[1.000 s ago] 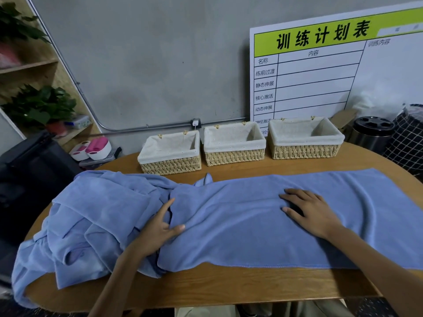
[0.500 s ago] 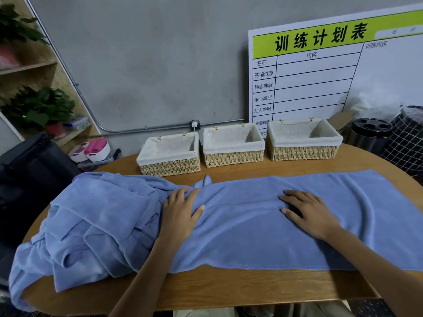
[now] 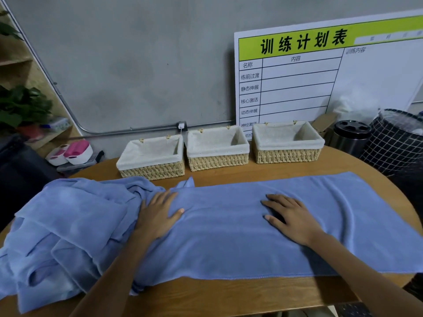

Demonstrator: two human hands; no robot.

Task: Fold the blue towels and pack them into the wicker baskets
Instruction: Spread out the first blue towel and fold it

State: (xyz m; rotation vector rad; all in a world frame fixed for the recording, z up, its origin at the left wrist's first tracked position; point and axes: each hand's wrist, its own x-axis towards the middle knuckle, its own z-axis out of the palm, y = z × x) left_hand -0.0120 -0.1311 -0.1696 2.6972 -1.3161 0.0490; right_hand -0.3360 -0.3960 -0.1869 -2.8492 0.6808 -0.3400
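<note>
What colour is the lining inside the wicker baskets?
Off-white cloth lining, folded over the rims of the tan wicker baskets; the head view shows it.

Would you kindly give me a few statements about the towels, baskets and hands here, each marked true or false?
1. Both hands lie flat on the spread towel. True: the left hand and the right hand rest on it with fingers straight.
2. Three wicker baskets stand in a row behind the towel. True.
3. One basket already holds a folded towel. False: all three show only their pale lining.
4. A heap of crumpled towels lies at the table's right end. False: it lies at the left end.
</note>
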